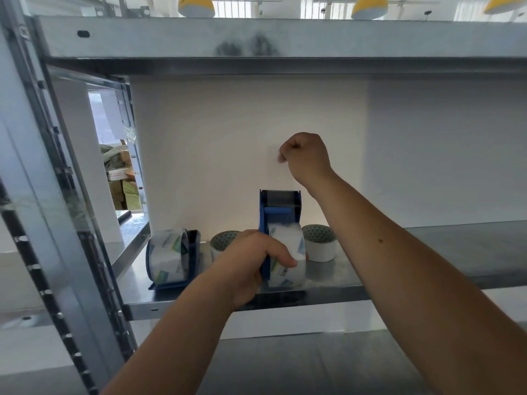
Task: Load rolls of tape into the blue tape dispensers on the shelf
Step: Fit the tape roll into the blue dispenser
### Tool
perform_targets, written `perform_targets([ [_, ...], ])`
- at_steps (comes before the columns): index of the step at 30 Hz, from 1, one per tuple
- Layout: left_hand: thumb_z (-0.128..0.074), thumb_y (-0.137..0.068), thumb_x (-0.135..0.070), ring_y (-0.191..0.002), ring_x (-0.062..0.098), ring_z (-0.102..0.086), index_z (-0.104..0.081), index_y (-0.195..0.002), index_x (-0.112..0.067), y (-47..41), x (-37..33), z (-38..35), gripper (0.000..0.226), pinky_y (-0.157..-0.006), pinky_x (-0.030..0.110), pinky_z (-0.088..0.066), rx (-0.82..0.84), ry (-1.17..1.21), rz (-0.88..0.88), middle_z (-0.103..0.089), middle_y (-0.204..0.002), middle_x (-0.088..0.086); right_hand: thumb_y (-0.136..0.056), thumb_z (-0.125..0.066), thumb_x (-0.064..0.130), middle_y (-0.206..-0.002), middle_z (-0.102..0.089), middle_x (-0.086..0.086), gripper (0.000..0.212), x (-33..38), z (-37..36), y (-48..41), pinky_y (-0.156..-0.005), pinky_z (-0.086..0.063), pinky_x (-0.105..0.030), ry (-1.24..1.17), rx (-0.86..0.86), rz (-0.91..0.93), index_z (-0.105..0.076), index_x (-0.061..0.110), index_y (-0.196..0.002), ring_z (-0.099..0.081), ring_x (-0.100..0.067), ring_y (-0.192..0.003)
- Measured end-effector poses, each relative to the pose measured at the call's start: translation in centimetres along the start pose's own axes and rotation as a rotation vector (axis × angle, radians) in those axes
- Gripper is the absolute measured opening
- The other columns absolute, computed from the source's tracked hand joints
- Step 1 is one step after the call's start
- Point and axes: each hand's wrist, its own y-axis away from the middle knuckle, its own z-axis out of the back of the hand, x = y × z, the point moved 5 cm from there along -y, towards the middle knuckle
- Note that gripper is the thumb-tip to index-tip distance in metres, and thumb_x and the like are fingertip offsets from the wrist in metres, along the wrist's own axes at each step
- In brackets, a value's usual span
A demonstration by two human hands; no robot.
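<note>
On the metal shelf (427,252), the left hand (251,263) grips the upright blue dispenser (281,206), fingers (285,256) wrapped over its tape roll (288,252). The right hand (306,158) hovers above, fingertips pinched closed, possibly on clear tape; I cannot tell.

Two blue dispensers standing on the shelf (427,276)

Left dispenser (174,259) and upright dispenser (281,220) are each carrying a clear roll (286,255); two white rolls (319,242) are sitting behind.
</note>
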Motion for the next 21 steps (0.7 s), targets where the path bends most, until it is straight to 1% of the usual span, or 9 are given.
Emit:
perform_targets([
  [2,-0.069,-0.067,0.017,-0.108,0.049,-0.065,-0.063,-0.08,0.001,0.3,0.0,-0.1,0.021,-0.101,0.058,-0.053,-0.008,0.008,0.013,-0.071,-0.11,0.023,-0.086,-0.051,0.005,-0.09,-0.08,-0.005,0.03,-0.3,-0.1,-0.5,-0.064,-0.046,-0.028,0.011,0.004,-0.035,-0.068,0.018,-0.066,-0.057,-0.011,-0.063],
  [4,-0.073,-0.049,0.009,-0.11,0.05,-0.065,-0.065,-0.079,0.003,0.6,-0.1,0.1,0.032,-0.105,0.06,-0.052,-0.006,0.012,0.011,-0.072,-0.11,0.023,-0.084,-0.053,0.006,-0.09,-0.081,-0.008,0.025,-0.8,-0.1,-0.7,-0.069,-0.053,-0.032,0.011,0.011,-0.083,-0.071,0.014,-0.068,-0.062,-0.015,-0.07],
  [7,-0.074,-0.032,-0.003,-0.116,0.05,-0.065,-0.071,-0.1,0.013,0.6,-0.1,0.4,0.07,-0.107,0.063,-0.05,0.037,0.025,-0.002,-0.071,-0.122,0.03,-0.08,-0.056,0.004,-0.093,-0.081,-0.014,0.021,-2.1,-0.4,-0.6,-0.084,-0.059,-0.039,0.004,0.018,-0.163,-0.077,0.001,-0.078,-0.071,-0.027,-0.085],
  [9,-0.078,-0.041,-0.003,-0.112,0.047,-0.069,-0.068,-0.117,0.014,0.9,-0.5,0.7,0.079,-0.104,0.06,-0.053,0.065,0.019,-0.056,-0.074,-0.119,0.03,-0.081,-0.06,0.004,-0.089,-0.079,-0.015,0.018,-2.7,-0.4,-0.2,-0.077,-0.059,-0.036,-0.008,0.028,-0.183,-0.077,0.001,-0.079,-0.069,-0.026,-0.078],
  [12,-0.08,-0.063,-0.005,-0.096,0.034,-0.077,-0.074,-0.109,0.006,1.1,-1.8,1.6,0.047,-0.084,0.048,-0.063,0.13,0.039,-0.199,-0.078,-0.107,0.024,-0.088,-0.063,0.0,-0.065,-0.064,-0.014,0.013,-3.7,-1.4,1.3,-0.051,-0.043,-0.026,-0.09,0.161,-0.281,-0.071,0.003,-0.078,-0.055,-0.023,-0.054],
  [14,-0.071,-0.076,-0.004,-0.088,0.029,-0.077,-0.08,-0.101,0.003,1.4,-2.9,2.2,0.027,-0.073,0.038,-0.065,0.214,0.127,-0.287,-0.078,-0.101,0.021,-0.092,-0.056,0.0,-0.073,-0.064,-0.02,0.014,-4.0,-2.4,3.1,-0.054,-0.043,-0.03,-0.198,0.266,-0.394,-0.069,0.0,-0.088,-0.055,-0.025,-0.055],
  [16,-0.066,-0.078,-0.004,-0.086,0.028,-0.078,-0.082,-0.098,0.003,1.5,-3.8,2.7,0.026,-0.074,0.037,-0.066,0.255,0.222,-0.328,-0.078,-0.1,0.022,-0.096,-0.054,0.003,-0.08,-0.067,-0.02,0.015,-4.1,-2.9,5.2,-0.06,-0.05,-0.034,-0.42,0.307,-0.512,-0.068,-0.003,-0.093,-0.062,-0.028,-0.061],
  [19,-0.058,-0.079,-0.007,-0.082,0.029,-0.08,-0.082,-0.096,0.006,1.2,-3.9,2.8,0.032,-0.071,0.037,-0.066,0.255,0.316,-0.298,-0.078,-0.099,0.024,-0.102,-0.039,0.005,-0.051,-0.058,-0.008,0.036,-3.6,-3.8,8.3,-0.038,-0.046,-0.022,-0.778,0.427,-0.599,-0.058,0.005,-0.072,-0.054,-0.016,-0.035],
  [21,-0.055,-0.082,-0.007,-0.082,0.029,-0.08,-0.082,-0.095,0.005,1.0,-3.5,2.5,0.032,-0.07,0.038,-0.066,0.255,0.316,-0.291,-0.079,-0.097,0.023,-0.101,-0.033,0.004,-0.042,-0.049,-0.004,0.048,-3.8,-4.3,9.5,-0.033,-0.04,-0.017,-0.922,0.431,-0.638,-0.054,0.007,-0.058,-0.044,-0.012,-0.028],
])
